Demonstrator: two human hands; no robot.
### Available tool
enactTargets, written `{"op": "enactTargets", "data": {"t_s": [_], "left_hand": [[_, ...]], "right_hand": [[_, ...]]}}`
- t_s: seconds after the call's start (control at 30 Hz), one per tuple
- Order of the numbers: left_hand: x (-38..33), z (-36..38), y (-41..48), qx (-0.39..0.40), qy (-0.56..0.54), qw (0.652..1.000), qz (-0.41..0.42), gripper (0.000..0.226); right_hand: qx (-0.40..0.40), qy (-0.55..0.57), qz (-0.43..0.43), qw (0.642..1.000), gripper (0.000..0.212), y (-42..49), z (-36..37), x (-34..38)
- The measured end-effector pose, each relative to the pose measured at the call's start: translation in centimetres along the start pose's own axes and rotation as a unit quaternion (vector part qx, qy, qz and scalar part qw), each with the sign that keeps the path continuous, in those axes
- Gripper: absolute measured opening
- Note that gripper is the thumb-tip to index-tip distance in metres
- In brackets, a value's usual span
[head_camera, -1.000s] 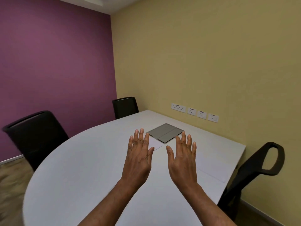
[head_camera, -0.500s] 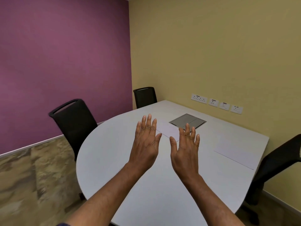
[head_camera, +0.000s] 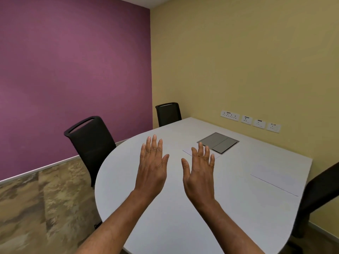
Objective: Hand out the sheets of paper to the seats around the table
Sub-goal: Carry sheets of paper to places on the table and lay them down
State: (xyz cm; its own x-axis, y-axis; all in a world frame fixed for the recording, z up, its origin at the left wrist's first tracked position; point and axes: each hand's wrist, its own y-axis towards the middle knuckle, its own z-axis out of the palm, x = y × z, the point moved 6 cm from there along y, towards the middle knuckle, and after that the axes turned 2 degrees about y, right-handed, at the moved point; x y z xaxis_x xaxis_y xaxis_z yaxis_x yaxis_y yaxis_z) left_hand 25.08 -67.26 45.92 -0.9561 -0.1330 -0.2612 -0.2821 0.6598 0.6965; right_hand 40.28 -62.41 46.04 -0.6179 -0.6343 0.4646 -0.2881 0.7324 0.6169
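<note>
A white table (head_camera: 165, 226) with a rounded near end fills the middle of the view. One white sheet of paper (head_camera: 275, 177) lies flat near the right edge, by the chair there. A second sheet (head_camera: 187, 150) lies in the middle of the table, partly hidden behind my right hand. My left hand (head_camera: 152, 165) and my right hand (head_camera: 200, 171) are raised side by side above the table, backs toward me, fingers spread. Neither holds anything.
Black chairs stand at the left (head_camera: 89, 142), at the far end (head_camera: 168, 113) and at the right edge (head_camera: 322, 195). A grey cable hatch (head_camera: 218, 143) is set into the tabletop. Wall sockets (head_camera: 250, 121) line the yellow wall. Patterned carpet lies at left.
The view has swung to the right and pulled back, so more floor and the left chair show. My hands have stayed raised and spread, holding nothing.
</note>
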Motion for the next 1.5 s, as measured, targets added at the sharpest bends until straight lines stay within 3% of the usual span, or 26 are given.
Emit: {"op": "enactTargets", "data": {"t_s": [0.4, 0.63, 1.5], "left_hand": [[17.9, -2.7, 4.3, 0.022, -0.052, 0.997, 0.061, 0.059], [22.7, -0.9, 8.3, 0.029, -0.079, 0.993, 0.084, 0.060], [24.4, 27.1, 24.3, 0.149, -0.180, 0.957, 0.172, 0.064]], "right_hand": [[-0.010, -0.032, 0.059, 0.998, 0.064, 2.9, 14.2, 12.7], [-0.025, -0.074, 0.073, 0.994, 0.064, 6.3, 18.0, 15.1], [-0.092, -0.170, 0.189, 0.963, 0.056, 19.7, 30.5, -3.1]]}}
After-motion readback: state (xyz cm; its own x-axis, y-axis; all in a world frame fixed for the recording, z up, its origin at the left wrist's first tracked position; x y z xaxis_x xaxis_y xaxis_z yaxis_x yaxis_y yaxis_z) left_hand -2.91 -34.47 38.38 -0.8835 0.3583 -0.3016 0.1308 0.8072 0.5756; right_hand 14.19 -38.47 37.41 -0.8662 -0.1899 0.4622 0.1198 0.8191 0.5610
